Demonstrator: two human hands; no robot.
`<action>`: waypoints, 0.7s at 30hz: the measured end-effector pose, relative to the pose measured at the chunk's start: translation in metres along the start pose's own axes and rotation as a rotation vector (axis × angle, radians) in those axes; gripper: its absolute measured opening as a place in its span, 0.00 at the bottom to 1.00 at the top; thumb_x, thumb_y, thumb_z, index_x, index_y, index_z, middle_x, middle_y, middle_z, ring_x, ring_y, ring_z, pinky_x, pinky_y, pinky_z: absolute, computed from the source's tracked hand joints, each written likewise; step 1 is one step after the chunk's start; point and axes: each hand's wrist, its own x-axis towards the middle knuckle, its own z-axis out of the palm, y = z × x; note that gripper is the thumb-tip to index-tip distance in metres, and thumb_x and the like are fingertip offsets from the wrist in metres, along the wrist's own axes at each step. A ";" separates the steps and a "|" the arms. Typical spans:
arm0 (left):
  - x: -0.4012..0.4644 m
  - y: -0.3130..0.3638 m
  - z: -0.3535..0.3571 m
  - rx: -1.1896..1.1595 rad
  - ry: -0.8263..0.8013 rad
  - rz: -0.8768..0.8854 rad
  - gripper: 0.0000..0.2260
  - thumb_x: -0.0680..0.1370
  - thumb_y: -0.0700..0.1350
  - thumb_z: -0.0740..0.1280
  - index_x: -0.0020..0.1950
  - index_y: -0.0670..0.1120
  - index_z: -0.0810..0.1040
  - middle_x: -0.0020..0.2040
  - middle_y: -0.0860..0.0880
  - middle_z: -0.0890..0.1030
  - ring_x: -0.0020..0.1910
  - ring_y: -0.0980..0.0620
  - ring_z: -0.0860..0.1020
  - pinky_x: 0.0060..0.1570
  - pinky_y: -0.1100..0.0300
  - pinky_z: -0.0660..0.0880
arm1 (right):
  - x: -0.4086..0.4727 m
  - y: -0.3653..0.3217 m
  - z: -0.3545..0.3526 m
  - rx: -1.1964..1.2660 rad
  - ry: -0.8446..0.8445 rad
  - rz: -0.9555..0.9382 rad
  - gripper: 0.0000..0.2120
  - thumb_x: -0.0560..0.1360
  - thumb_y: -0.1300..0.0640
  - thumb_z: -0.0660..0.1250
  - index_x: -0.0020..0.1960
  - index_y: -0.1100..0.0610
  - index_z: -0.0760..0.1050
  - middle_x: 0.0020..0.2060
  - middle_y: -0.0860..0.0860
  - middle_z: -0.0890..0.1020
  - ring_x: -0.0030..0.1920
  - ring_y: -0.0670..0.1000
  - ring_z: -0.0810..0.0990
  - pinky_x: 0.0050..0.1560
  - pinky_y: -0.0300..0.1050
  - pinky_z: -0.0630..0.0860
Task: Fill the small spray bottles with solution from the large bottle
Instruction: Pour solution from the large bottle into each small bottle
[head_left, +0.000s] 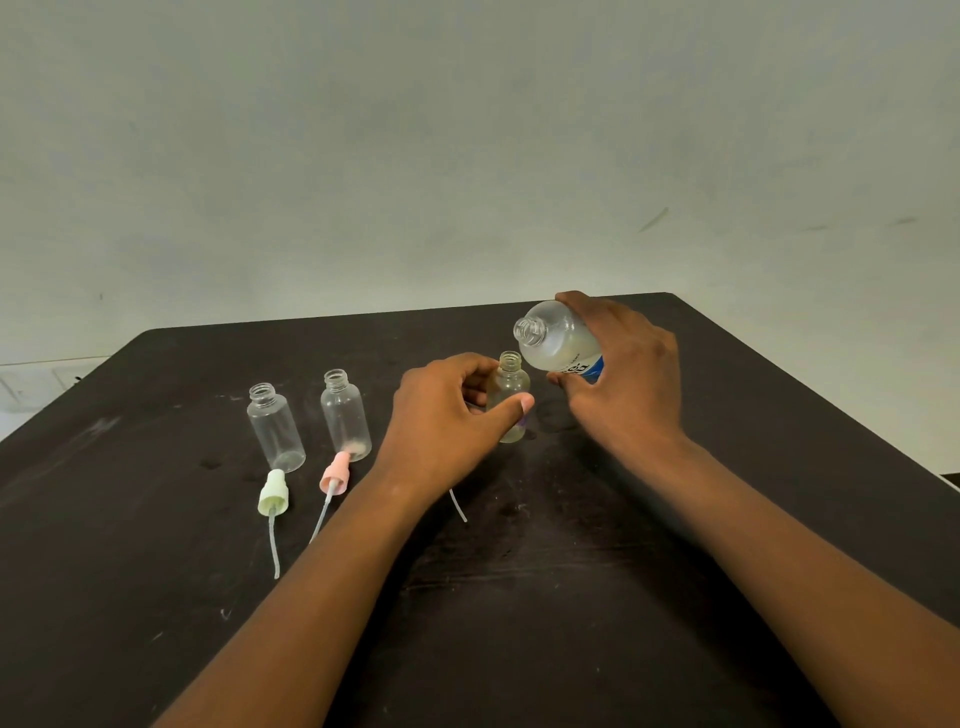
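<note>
Two bare forearms reach in from the bottom edge over the dark surface (571, 597), which is scuffed with pale smudges. Of the two hands, the left hand (447, 415) curls its thumb and fingers around the third small bottle (511, 397), which stands upright and uncapped near the middle of the surface; its lower part shows a faintly yellowish tint, though how full it is cannot be told. Just to the right and slightly above it, the right hand (623, 374) grips the large bottle (558, 343), fingers over the top and thumb beneath at the blue label. That bottle is tilted with its open mouth pointing left, close above the small bottle's neck but not touching it; clear liquid lies inside, and no stream is visible.

To the left stand two more clear small bottles, both uncapped: the far-left bottle (275, 428) and the middle bottle (345, 415). In front of them lie a pale green spray cap (272, 496) and a pink spray cap (335, 473), each with its dip tube trailing toward the camera. Another thin white tube (458, 506) shows beside the left wrist. Behind the surface rises a plain pale wall (467, 156)
</note>
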 end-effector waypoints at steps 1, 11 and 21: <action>0.000 0.000 0.000 0.003 -0.002 0.002 0.20 0.74 0.55 0.79 0.63 0.50 0.85 0.46 0.59 0.85 0.46 0.63 0.83 0.51 0.65 0.82 | 0.000 0.000 0.000 0.001 0.004 -0.006 0.39 0.64 0.56 0.85 0.72 0.49 0.76 0.64 0.49 0.83 0.64 0.55 0.80 0.62 0.56 0.72; -0.001 0.000 0.000 0.001 -0.028 -0.001 0.18 0.74 0.56 0.79 0.61 0.51 0.85 0.46 0.58 0.85 0.46 0.62 0.83 0.52 0.58 0.84 | 0.000 0.003 0.003 -0.017 0.035 -0.049 0.38 0.62 0.61 0.83 0.70 0.48 0.77 0.63 0.49 0.83 0.63 0.56 0.81 0.61 0.57 0.72; -0.002 0.001 0.001 0.025 -0.036 -0.002 0.16 0.73 0.57 0.79 0.58 0.53 0.86 0.44 0.59 0.85 0.44 0.61 0.83 0.51 0.56 0.84 | 0.001 0.005 0.003 -0.028 0.028 -0.046 0.38 0.62 0.63 0.81 0.70 0.47 0.77 0.64 0.47 0.82 0.64 0.54 0.80 0.64 0.55 0.70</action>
